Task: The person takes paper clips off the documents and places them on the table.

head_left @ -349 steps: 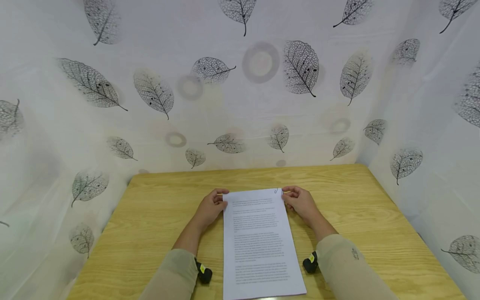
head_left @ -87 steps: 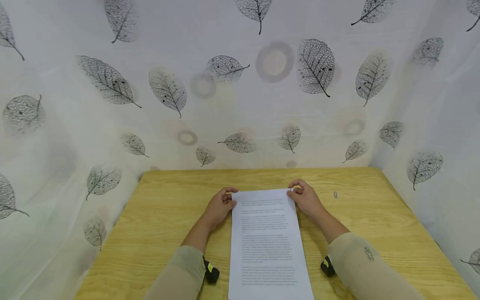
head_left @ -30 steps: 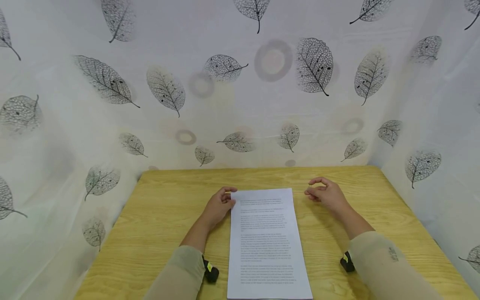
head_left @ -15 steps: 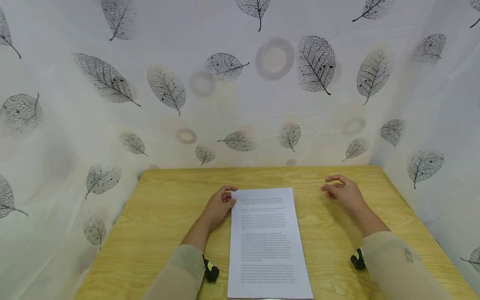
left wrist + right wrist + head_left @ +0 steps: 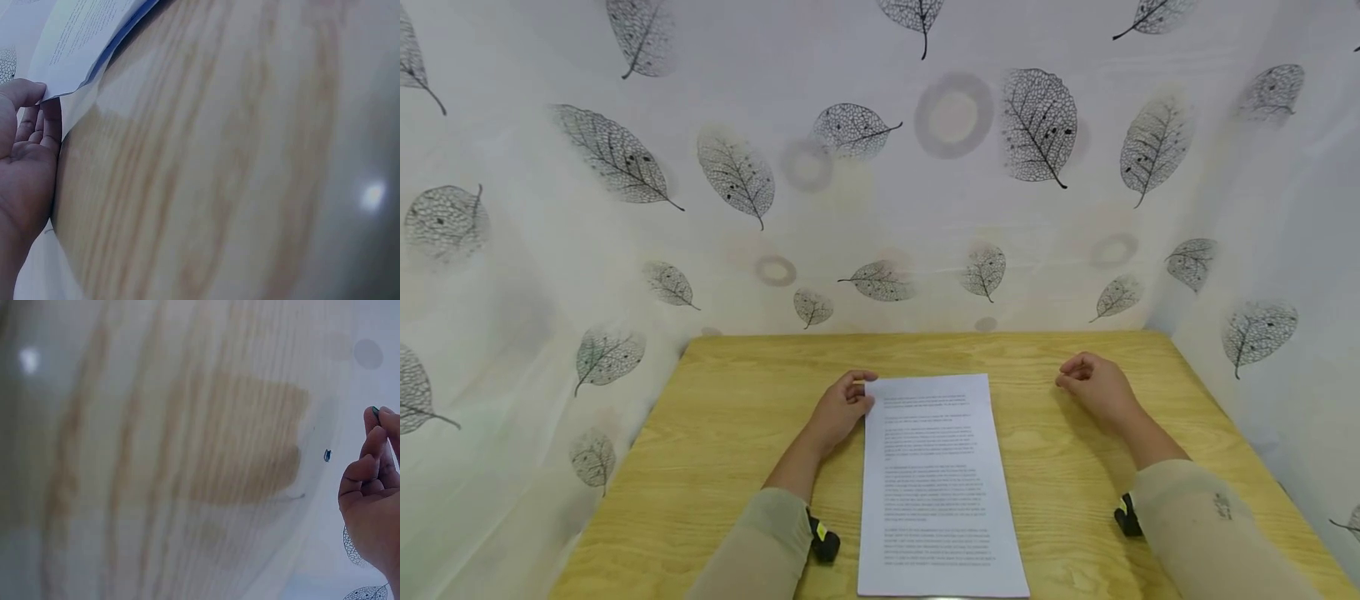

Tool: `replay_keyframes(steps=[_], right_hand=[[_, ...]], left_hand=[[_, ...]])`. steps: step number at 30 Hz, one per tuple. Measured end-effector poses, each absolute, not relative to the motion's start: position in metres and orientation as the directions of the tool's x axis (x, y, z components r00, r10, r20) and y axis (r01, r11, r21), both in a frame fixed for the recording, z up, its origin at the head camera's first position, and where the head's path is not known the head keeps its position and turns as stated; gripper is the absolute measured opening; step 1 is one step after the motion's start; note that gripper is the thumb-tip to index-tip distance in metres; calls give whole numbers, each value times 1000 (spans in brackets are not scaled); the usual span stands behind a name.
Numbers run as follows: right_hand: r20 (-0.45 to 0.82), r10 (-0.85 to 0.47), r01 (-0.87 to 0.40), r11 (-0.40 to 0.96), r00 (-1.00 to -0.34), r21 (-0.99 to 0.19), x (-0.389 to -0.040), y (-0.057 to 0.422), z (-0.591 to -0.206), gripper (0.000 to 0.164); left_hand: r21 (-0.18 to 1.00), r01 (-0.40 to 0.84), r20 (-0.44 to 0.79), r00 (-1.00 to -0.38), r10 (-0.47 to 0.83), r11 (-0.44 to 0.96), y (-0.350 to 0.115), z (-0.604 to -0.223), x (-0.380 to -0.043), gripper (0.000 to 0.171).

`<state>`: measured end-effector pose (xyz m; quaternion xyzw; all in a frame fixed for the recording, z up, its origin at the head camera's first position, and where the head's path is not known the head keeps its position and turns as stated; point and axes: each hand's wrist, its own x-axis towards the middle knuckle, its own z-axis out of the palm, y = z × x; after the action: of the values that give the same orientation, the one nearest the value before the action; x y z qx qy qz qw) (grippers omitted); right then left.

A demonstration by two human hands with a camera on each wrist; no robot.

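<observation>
A stack of printed sheets (image 5: pixel 936 483) lies upright before me on the table. Its upper left corner sits between the thumb and fingers of my left hand (image 5: pixel 837 411); in the left wrist view this corner (image 5: pixel 59 87) is lifted a little. My right hand (image 5: pixel 1101 392) is apart from the paper, over the table's right side. Its thumb and index finger pinch a small green paper clip (image 5: pixel 375 412), mostly covered by the fingertips. Another, dark blue clip (image 5: pixel 327 455) lies on the table close by, hidden behind the right hand in the head view.
The wooden table (image 5: pixel 722 392) reaches back to a white curtain (image 5: pixel 865 217) printed with leaves, which also hangs at both sides. Black wrist cameras (image 5: pixel 824 542) sit at both sleeves.
The clip once on the stack's upper right corner is gone from it. My right hand has let go of that corner and moved right with a clip. My left hand has stayed.
</observation>
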<state>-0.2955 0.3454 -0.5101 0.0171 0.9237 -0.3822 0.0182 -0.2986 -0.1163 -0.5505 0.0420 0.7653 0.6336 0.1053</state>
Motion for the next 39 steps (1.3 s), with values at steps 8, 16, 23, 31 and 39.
replay_keyframes(steps=[8, 16, 23, 31, 39], right_hand=[[-1, -76, -65, 852, -997, -520, -302, 340, -513, 11], [24, -108, -107, 876, -994, -470, -303, 338, -513, 7], [44, -131, -137, 881, -990, -454, -307, 338, -515, 6], [56, -121, -133, 888, -991, -439, -315, 342, -520, 12], [24, -132, -130, 890, -991, -436, -317, 344, -524, 18]], left_hand=[[979, -76, -114, -974, 198, 188, -116, -551, -299, 38], [979, -83, -119, -975, 190, 188, -114, -550, -299, 38], [977, -96, -131, -975, 182, 188, -114, -550, -297, 38], [977, -89, -124, -976, 179, 195, -115, -549, -300, 37], [980, -86, -119, -975, 189, 178, -115, -551, -297, 38]])
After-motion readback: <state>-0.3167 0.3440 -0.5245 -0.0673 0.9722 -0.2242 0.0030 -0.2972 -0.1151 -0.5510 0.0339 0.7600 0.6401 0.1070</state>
